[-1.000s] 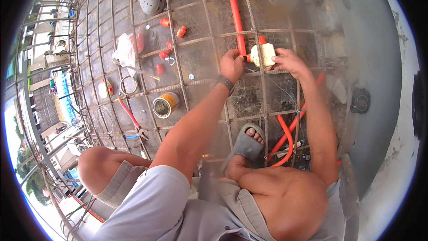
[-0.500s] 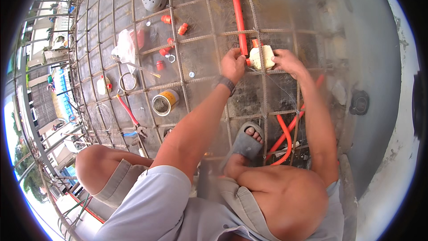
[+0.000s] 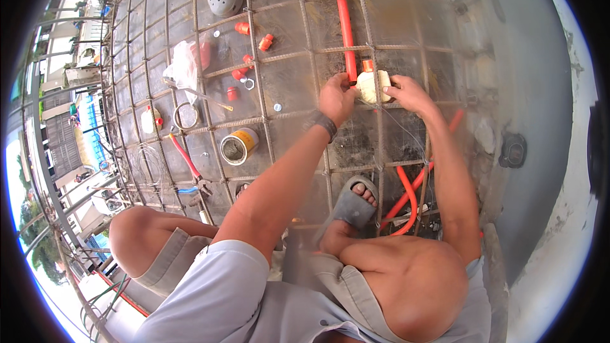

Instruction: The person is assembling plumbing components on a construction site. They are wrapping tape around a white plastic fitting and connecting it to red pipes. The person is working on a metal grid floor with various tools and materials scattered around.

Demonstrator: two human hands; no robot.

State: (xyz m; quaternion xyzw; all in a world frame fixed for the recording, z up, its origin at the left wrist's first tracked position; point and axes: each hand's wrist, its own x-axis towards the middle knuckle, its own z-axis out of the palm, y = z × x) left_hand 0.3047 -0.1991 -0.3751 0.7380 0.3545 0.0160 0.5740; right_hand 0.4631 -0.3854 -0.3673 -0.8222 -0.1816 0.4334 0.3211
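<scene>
Right hand (image 3: 410, 95): fingers clamped on blocky cream box (image 3: 372, 87), underside hidden. Left hand (image 3: 337, 97): at smooth orange pipe (image 3: 345, 20), finger closure indeterminable. Pipe's far end cut off.

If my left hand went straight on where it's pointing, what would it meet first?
Probably the orange pipe, whose lower end sits right by the left hand; depth is unclear.

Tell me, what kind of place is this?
It looks like a building site. A grid of steel bars stretches over the floor, an orange pipe runs among them, and a red-handled tool lies nearby.
</scene>
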